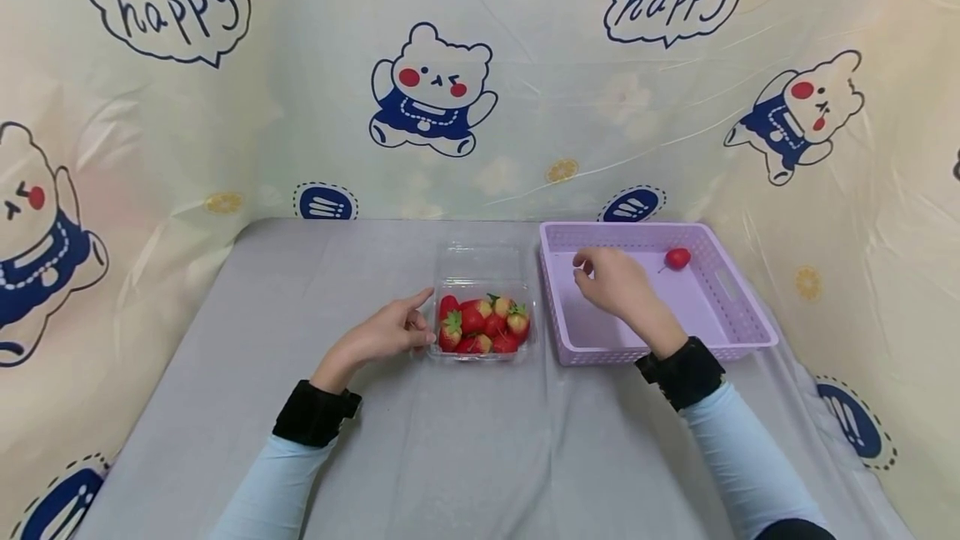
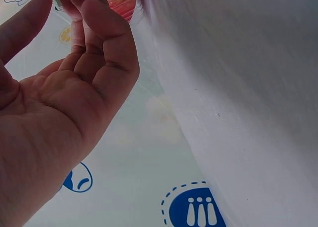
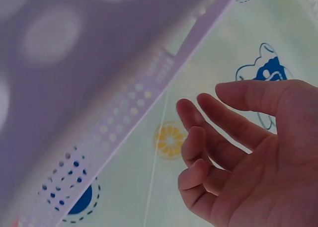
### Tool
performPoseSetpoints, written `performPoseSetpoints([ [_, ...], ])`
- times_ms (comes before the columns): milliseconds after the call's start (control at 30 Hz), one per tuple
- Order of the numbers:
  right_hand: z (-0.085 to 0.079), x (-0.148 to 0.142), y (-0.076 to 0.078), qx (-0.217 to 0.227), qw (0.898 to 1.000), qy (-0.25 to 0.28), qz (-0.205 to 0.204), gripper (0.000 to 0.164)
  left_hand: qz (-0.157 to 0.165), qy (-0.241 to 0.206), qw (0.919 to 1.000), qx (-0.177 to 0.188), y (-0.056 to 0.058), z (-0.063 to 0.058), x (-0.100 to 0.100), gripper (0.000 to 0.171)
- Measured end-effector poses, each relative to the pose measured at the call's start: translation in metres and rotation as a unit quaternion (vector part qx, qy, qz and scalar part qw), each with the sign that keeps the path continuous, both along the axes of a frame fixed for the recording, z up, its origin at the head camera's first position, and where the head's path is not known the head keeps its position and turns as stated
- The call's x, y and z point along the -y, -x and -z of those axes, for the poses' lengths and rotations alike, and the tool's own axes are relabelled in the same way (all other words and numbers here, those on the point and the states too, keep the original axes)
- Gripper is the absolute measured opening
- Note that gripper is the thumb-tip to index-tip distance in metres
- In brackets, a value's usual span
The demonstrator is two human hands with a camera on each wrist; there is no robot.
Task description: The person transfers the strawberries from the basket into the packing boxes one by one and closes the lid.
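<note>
A clear plastic clamshell box [image 1: 531, 340] stands mid-table with its lid [image 1: 482, 261] raised at the back. Several strawberries [image 1: 473, 317] and other red fruit fill it. My left hand [image 1: 384, 332] is at the box's left side, index finger extended to the upper left edge and thumb near the lower one. In the left wrist view that hand's [image 2: 74, 83] other fingers are bent. Over the left part of a lilac basket [image 1: 600, 352] hangs my right hand [image 1: 617, 280], fingers loosely bent, holding nothing. A red cherry-like fruit [image 1: 677, 258] with a thin stem lies in the basket.
The basket's perforated walls stand just right of the box. Grey cloth [image 1: 450, 440] covers the table, with a wrinkle in front of the box. A printed sheet [image 1: 555, 90] rises behind the table and along both sides.
</note>
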State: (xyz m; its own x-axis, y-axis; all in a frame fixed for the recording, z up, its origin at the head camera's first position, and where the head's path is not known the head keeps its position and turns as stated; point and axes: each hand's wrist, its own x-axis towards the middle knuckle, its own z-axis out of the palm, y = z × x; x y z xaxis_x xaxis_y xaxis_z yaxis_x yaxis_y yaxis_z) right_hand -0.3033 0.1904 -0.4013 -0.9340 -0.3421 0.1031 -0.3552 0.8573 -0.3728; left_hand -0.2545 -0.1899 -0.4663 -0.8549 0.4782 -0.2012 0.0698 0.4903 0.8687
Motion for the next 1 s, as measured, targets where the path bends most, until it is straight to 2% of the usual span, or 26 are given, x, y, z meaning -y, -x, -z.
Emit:
performPoseSetpoints([
  [233,-0.005,-0.018,0.013,0.039,0.999,-0.025,0.023,0.025,-0.002,0.002,1.0,-0.001,-0.001,0.0,-0.001,0.083],
  [500,-0.013,-0.031,0.024,0.05,0.994,-0.081,0.044,0.028,0.003,0.002,1.0,-0.007,-0.001,0.0,0.0,0.082],
  [667,-0.017,-0.035,0.027,0.068,0.992,-0.093,0.047,0.029,0.003,0.0,1.0,-0.005,-0.003,-0.001,0.0,0.082],
  [1000,-0.01,-0.048,0.042,0.075,0.991,-0.105,0.034,0.027,0.0,0.001,1.0,-0.002,-0.002,0.0,0.0,0.083],
])
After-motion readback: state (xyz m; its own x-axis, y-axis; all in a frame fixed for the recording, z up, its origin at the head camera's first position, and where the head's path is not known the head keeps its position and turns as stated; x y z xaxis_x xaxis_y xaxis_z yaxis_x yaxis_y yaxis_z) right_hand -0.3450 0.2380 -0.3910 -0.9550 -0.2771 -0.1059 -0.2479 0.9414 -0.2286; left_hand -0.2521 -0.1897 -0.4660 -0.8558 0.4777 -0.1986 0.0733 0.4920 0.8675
